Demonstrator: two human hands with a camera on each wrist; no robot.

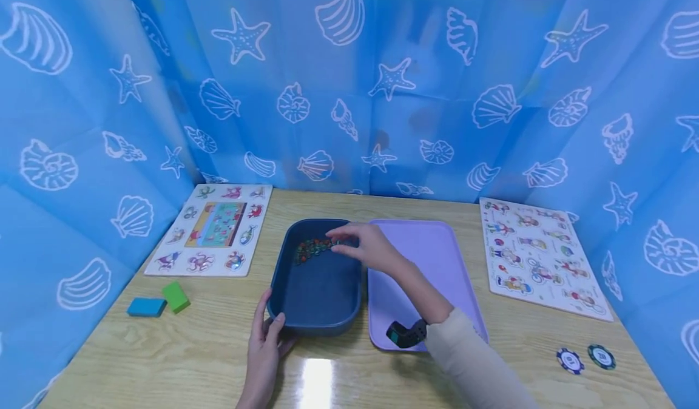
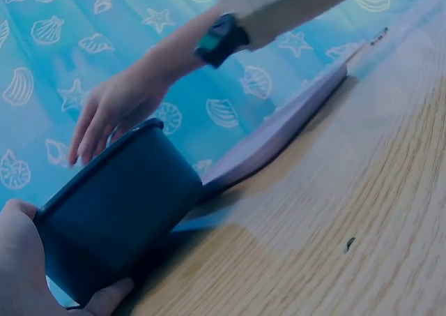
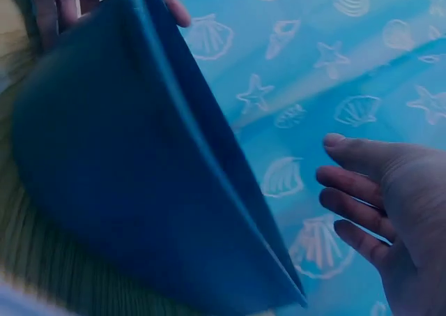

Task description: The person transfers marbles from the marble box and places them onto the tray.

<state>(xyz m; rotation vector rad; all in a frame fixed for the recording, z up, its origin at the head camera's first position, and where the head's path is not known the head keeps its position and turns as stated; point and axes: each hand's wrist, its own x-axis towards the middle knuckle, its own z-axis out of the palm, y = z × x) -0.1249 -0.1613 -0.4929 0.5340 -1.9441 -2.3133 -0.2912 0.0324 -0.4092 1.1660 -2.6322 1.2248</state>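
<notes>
A dark blue plastic bin (image 1: 314, 330) stands in the middle of the wooden table. My left hand (image 1: 264, 342) grips its near left corner, and in the left wrist view a fingertip reaches round the bin's base. Inside, toward the far end, lies a small pile of red and green pieces (image 1: 311, 250), too small to tell what they are. My right hand (image 1: 363, 246) hovers over the bin's far right part. Its thumb and fingers (image 3: 355, 183) are spread apart with nothing between them in the right wrist view. A black wristband (image 1: 406, 334) is on the right forearm.
Right of the bin lies a shallow lilac tray (image 1: 437, 245), beneath the right forearm. Picture puzzle boards lie at the left (image 1: 210, 263) and right (image 1: 537, 257). Blue (image 1: 146, 307) and green (image 1: 176, 297) blocks sit at left, two poker chips (image 1: 570, 360) at front right. A shell-patterned curtain (image 1: 338, 81) hangs behind.
</notes>
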